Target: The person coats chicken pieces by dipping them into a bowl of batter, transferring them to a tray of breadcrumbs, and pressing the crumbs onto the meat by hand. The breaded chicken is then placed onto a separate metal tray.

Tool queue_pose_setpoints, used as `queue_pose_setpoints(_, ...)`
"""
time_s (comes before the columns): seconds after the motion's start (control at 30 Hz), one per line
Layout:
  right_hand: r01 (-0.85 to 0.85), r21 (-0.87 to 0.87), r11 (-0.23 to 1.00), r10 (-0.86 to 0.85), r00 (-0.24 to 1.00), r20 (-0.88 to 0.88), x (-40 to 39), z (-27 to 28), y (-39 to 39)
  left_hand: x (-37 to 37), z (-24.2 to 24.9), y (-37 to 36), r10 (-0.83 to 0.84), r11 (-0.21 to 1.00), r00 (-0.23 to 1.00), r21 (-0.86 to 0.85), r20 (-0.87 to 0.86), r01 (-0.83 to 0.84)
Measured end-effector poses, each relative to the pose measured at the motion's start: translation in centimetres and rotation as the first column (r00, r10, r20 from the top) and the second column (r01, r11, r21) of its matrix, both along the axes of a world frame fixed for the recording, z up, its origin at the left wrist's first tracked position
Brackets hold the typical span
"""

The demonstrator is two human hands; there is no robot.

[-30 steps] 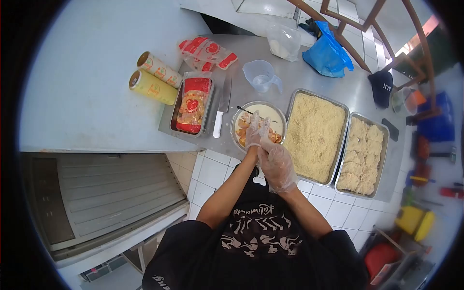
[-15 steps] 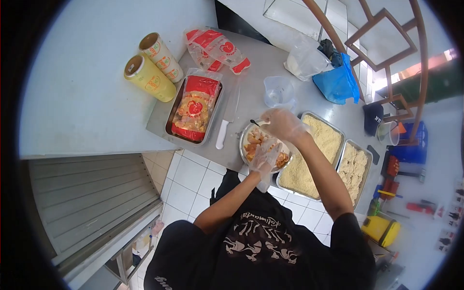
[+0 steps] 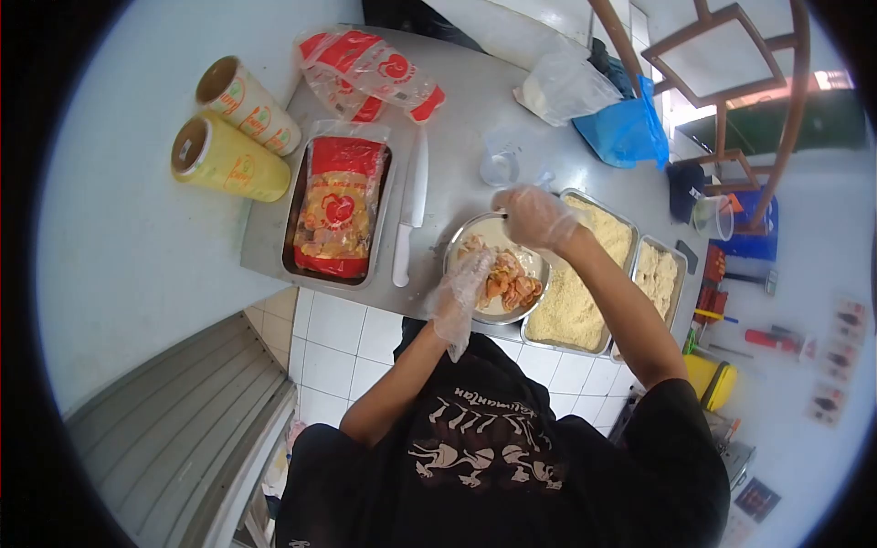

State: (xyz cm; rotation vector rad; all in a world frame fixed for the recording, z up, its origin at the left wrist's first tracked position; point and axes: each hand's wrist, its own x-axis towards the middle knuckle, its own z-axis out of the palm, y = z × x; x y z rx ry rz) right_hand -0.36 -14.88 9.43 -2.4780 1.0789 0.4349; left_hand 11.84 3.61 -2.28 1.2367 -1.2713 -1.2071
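Note:
My left hand (image 3: 464,281), in a clear plastic glove, is over the left side of a round metal bowl (image 3: 451,247). Its fingers look stretched out against pieces of raw chicken (image 3: 513,285), which sit in a pale, milky liquid. My right hand (image 3: 534,217), gloved as well, is closed at the bowl's upper right rim. A small dark end of a utensil shows beside its fingers; the rest is hidden. Right of the bowl stands a metal tray of pale yellow crumbs (image 3: 575,297). Behind it is a clear measuring jug (image 3: 500,169).
A knife (image 3: 413,196) lies left of the bowl, beside a metal pan with a bag of packed chicken (image 3: 338,210). Two tall cup stacks (image 3: 233,169) stand at the left wall. A second tray (image 3: 660,274) holds coated pieces. A blue bag (image 3: 621,132) sits at the back right.
The view has shifted a little. My left hand has moved to the left side of the bowl, uncovering more chicken and liquid. My right hand stays closed near the rim.

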Motion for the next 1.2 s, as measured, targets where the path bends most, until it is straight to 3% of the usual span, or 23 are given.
queue_pose_setpoints(0.03,0.043,-0.009,0.999,-0.043,0.998,-0.039,-1.6,1.0,0.4,0.8,-0.2,-0.5,0.022,0.973,0.929,-0.220,0.369,0.065)
queue_pose_setpoints(0.07,0.083,-0.021,0.996,-0.084,0.994,-0.075,-3.2,1.7,0.9,1.6,1.5,-1.0,-0.059,0.970,0.860,-0.174,0.508,0.169)
queue_pose_setpoints(0.1,0.097,-0.024,0.995,-0.099,0.992,-0.075,-4.8,1.8,1.6,1.9,2.1,-1.6,-0.069,0.967,0.859,-0.177,0.508,0.183)
queue_pose_setpoints(0.13,0.115,-0.064,0.991,-0.123,0.981,-0.150,-6.5,1.2,2.7,2.0,2.6,-2.1,-0.148,0.984,0.944,-0.048,0.295,0.169)
queue_pose_setpoints(0.2,0.143,-0.108,0.984,-0.163,0.964,-0.212,-8.7,-0.7,5.0,1.9,4.5,-2.8,-0.164,0.963,0.982,0.200,-0.093,0.179)
queue_pose_setpoints(0.23,0.159,-0.124,0.980,-0.184,0.955,-0.234,-9.5,-2.1,6.3,1.8,5.2,-3.2,-0.180,0.961,0.980,0.196,-0.082,0.193)
queue_pose_setpoints(0.3,0.188,-0.140,0.972,-0.218,0.945,-0.243,-10.4,-4.0,7.9,1.4,6.1,-3.9,0.144,0.861,0.844,0.486,-0.516,0.150)
queue_pose_setpoints(0.33,0.264,-0.180,0.948,-0.297,0.935,-0.195,-10.5,-4.8,8.6,1.4,5.8,-4.1,0.131,0.860,0.854,0.487,-0.504,0.155)
queue_pose_setpoints(0.4,0.356,-0.210,0.911,-0.387,0.913,-0.129,-10.9,-5.7,9.5,1.6,5.4,-4.4,0.265,0.873,0.678,0.469,-0.686,0.134)
queue_pose_setpoints(0.6,0.438,-0.107,0.892,-0.444,0.896,-0.031,-13.3,-6.5,9.6,2.7,7.0,-5.2,0.196,0.891,0.724,0.428,-0.661,0.149)
queue_pose_setpoints(0.67,0.288,-0.200,0.936,-0.292,0.956,0.013,-13.7,-6.2,9.8,2.6,7.2,-5.4,0.198,0.893,0.731,0.428,-0.653,0.140)
queue_pose_setpoints(0.7,0.290,-0.197,0.936,-0.292,0.956,0.019,-13.6,-5.6,10.2,2.8,7.2,-5.3,0.213,0.890,0.734,0.438,-0.645,0.126)
queue_pose_setpoints(0.77,0.453,-0.121,0.884,-0.434,0.888,0.150,-13.5,-3.8,11.2,3.3,6.5,-5.3,0.183,0.909,0.694,0.388,-0.697,0.150)
queue_pose_setpoints(0.83,0.413,-0.113,0.904,-0.407,0.910,0.077,-12.9,-3.2,12.3,3.5,5.8,-5.0,0.156,0.923,0.647,0.344,-0.746,0.173)
queue_pose_setpoints(0.97,0.400,-0.207,0.893,-0.425,0.901,-0.090,-9.7,-0.1,14.6,2.7,6.7,-5.0,0.213,0.900,0.710,0.417,-0.672,0.125)
queue_pose_setpoints(1.03,0.327,-0.257,0.909,-0.362,0.926,-0.102,-9.7,-2.1,14.6,2.3,6.9,-4.9,0.230,0.890,0.721,0.441,-0.654,0.116)
queue_pose_setpoints(1.2,0.433,-0.197,0.880,-0.444,0.896,-0.013,-8.5,0.0,13.0,1.8,8.2,-4.6,0.224,0.896,0.728,0.431,-0.648,0.108)
